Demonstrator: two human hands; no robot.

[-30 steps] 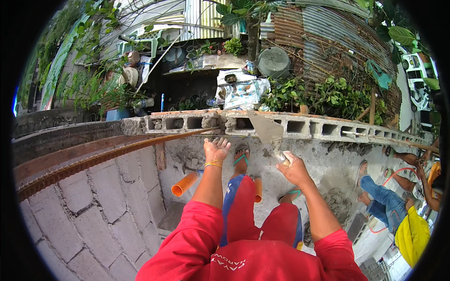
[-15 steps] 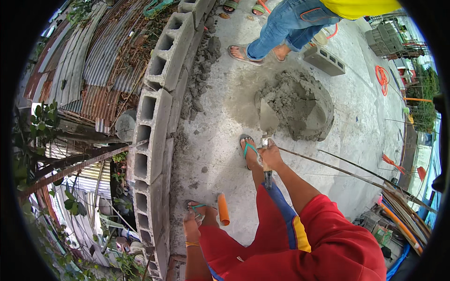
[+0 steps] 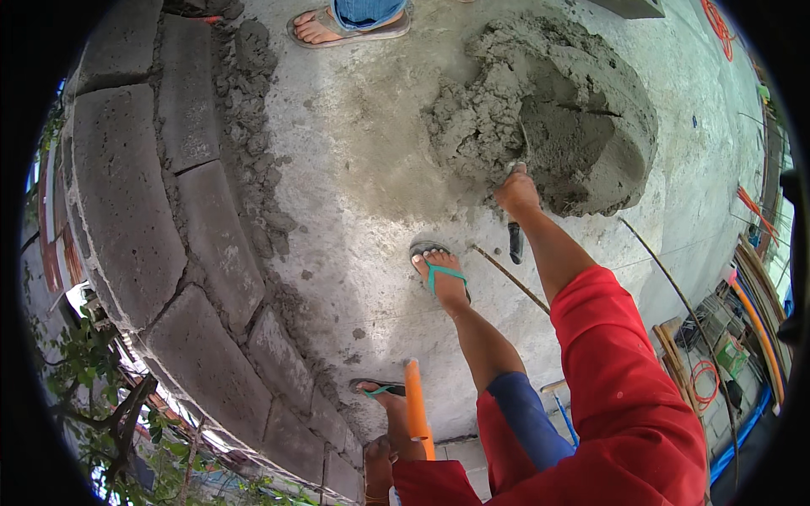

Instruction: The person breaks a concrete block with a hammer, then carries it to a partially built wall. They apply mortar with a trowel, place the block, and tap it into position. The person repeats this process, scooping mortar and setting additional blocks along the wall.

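Observation:
My right hand (image 3: 517,192) is wrapped round the grip of a trowel (image 3: 515,244), whose dark handle end sticks out below my fist. The trowel's blade is pushed into a heap of wet grey mortar (image 3: 582,135) on the concrete floor, so most of it is hidden. My left hand (image 3: 377,460) hangs low by my left lower leg, near the bottom edge; its fingers are too unclear to read. Close beside it stands an orange pipe (image 3: 415,401).
A low hollow-block wall (image 3: 126,202) runs along the left, with mortar crumbs (image 3: 249,126) at its foot. Another person's sandalled foot (image 3: 325,27) is at the top. A thin rod (image 3: 510,278) lies by my forearm; pipes and boards (image 3: 755,320) lie at the right.
My right hand has moved forward, and the trowel's blade has gone from the heap's near edge into the mortar. My view has shifted down and closer to the heap and wall.

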